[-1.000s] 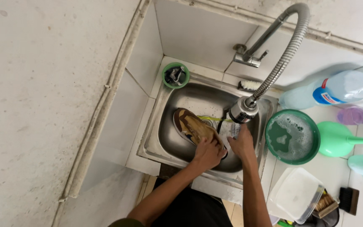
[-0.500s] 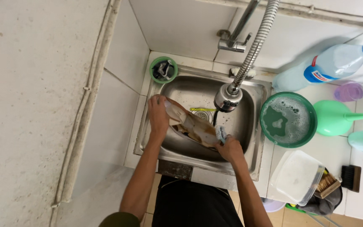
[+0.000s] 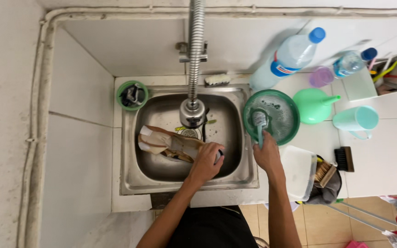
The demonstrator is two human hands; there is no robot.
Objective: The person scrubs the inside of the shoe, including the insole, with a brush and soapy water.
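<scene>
Shoe point(image 3: 171, 144) in sink point(image 3: 134, 179), left hand point(image 3: 207, 160) gripping heel

This looks like a small washing corner of a home. A steel sink point(image 3: 138, 179) is set in a white tiled tabletop point(image 3: 382, 160) under a flexible metal tap point(image 3: 195, 55). Plastic bottles point(image 3: 288, 57), a green basin point(image 3: 286, 98), a funnel point(image 3: 315, 105), a cup point(image 3: 355, 119) and brushes point(image 3: 344, 159) stand around.
</scene>
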